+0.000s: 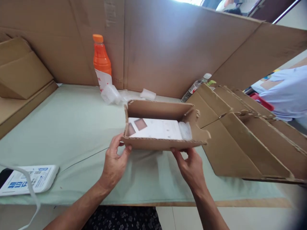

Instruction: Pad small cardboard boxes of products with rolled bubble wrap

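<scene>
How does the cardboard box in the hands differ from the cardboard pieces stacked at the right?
The held box is folded up into an open tray with a white packet inside; the stacked pieces lie flat, overlapping and holding nothing. The left hand and right hand grip the box; nobody touches the stack. Both are plain brown corrugated cardboard.

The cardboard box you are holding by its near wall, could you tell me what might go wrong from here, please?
1. The cardboard box is pinched only at its near wall by the left hand and right hand; it may tip, sliding the white packet inside.
2. Its torn right corner could rip further.
</scene>
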